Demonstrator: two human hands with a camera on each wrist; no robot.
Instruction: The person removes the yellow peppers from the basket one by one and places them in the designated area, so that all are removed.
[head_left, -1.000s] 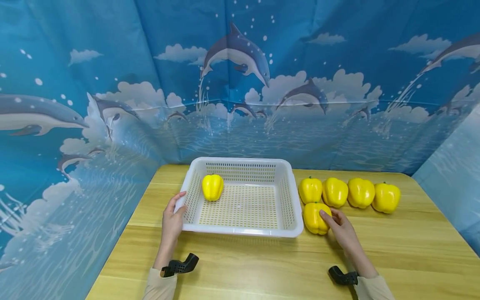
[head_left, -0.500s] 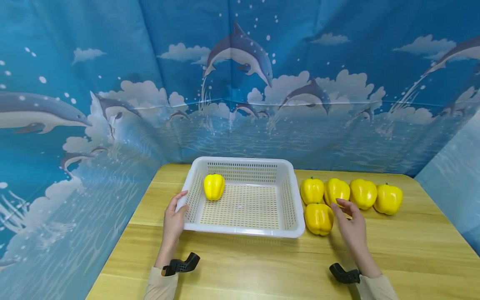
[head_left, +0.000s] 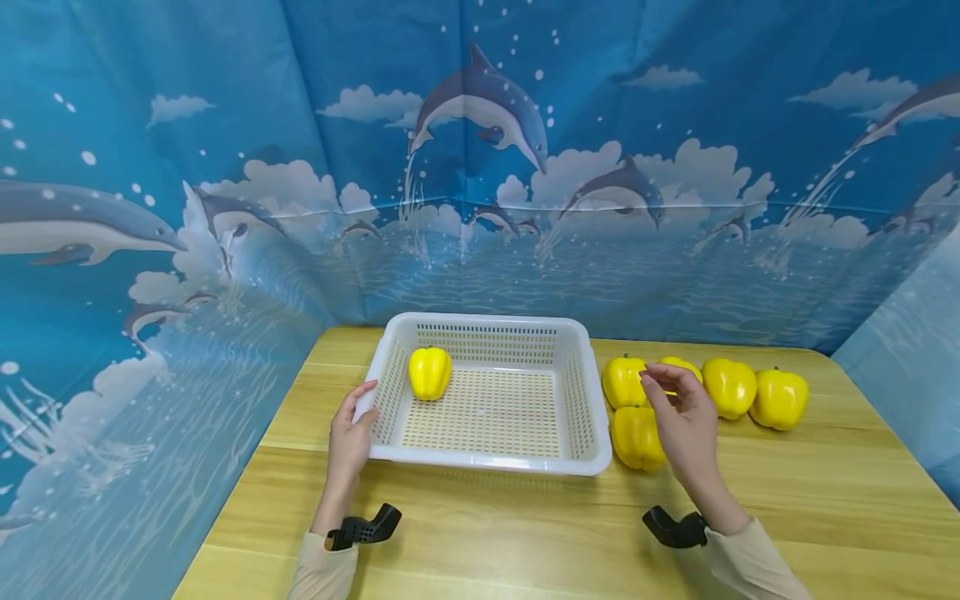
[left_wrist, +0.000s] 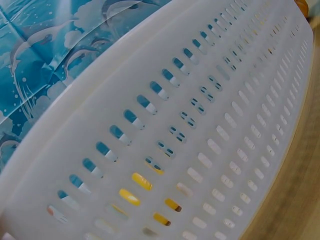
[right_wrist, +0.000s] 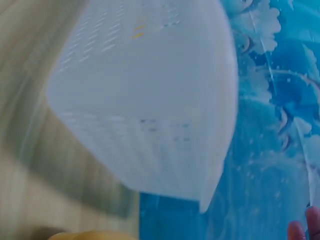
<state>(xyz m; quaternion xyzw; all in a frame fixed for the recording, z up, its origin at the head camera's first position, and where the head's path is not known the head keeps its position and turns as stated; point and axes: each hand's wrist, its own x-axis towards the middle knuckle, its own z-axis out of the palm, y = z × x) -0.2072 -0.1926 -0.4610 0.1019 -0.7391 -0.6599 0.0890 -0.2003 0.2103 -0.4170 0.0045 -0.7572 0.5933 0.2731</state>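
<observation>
A white slotted plastic basket (head_left: 487, 462) stands on the table with one yellow bell pepper (head_left: 430, 374) inside, near its left end. My left hand (head_left: 349, 437) grips the basket's left rim. Over the peppers at the basket's right, my right hand (head_left: 688, 429) hovers with bent fingers and nothing visible in them. It partly covers the front bell pepper (head_left: 635, 440) and one in the row behind. In the right wrist view only fingertips (right_wrist: 305, 227) show at the lower right corner, apart from the basket.
Behind the front pepper, a row of several yellow bell peppers (head_left: 729, 388) lies along the back right of the wooden table (head_left: 480, 533). A blue dolphin-print curtain (head_left: 480, 275) hangs right behind the table's far edge.
My right hand has let go of the front pepper, lifted, moved right, then swung back left above the peppers. The left hand has stayed on the basket rim.
</observation>
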